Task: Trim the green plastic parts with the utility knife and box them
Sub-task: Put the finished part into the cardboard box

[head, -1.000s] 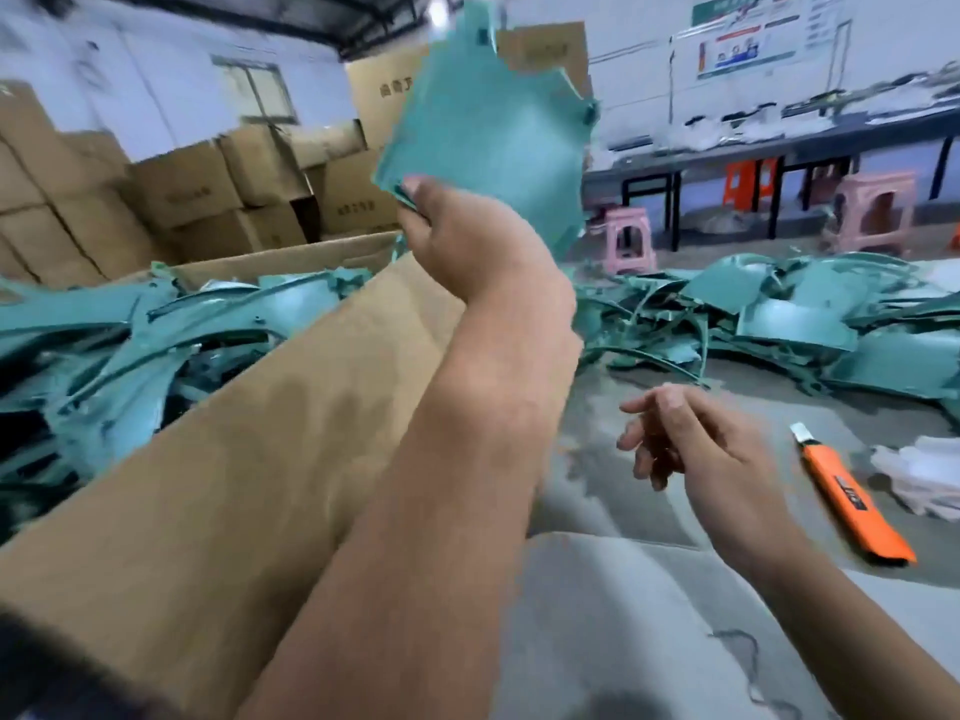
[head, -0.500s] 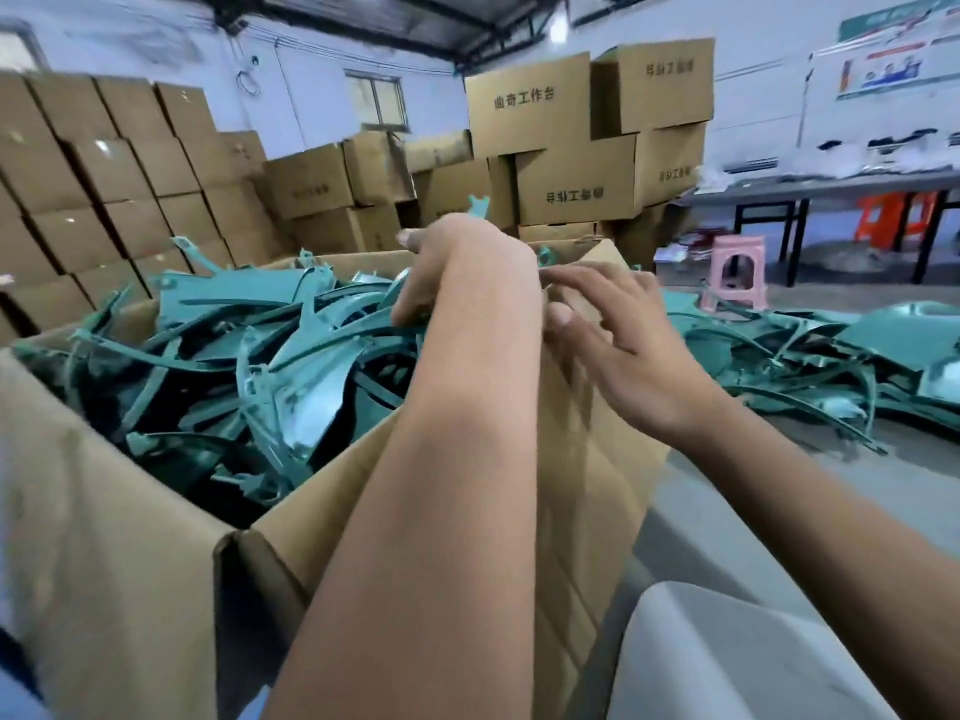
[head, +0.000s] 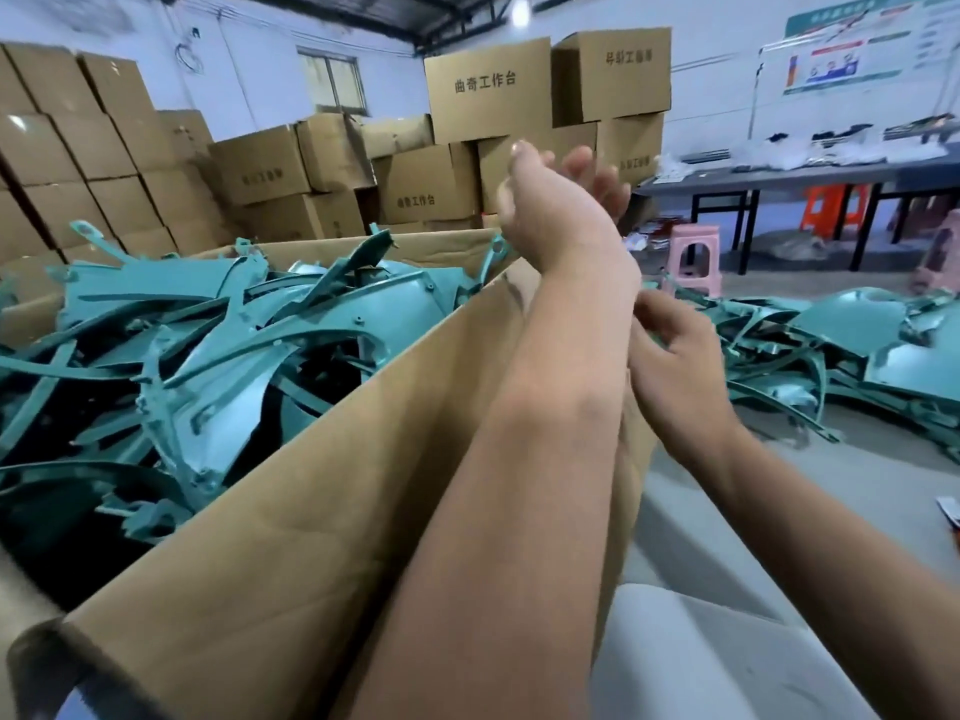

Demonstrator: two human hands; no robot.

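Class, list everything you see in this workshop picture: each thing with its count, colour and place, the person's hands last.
open cardboard box: one, brown, left foreground
green plastic parts: many, teal, heaped in the box
loose green parts: many, teal, floor at right
stacked cartons: many, brown, against back wall
pink stool: one, mid-right
orange stool: one, under the table
long table: one, dark, right rear
left hand: raised above box, empty
right hand: beside left forearm, fingers curled

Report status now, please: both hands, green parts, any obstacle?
Left hand raised over box, fingers relaxed, empty. Right hand loosely curled, empty. Green parts piled in box. Nothing in the way.
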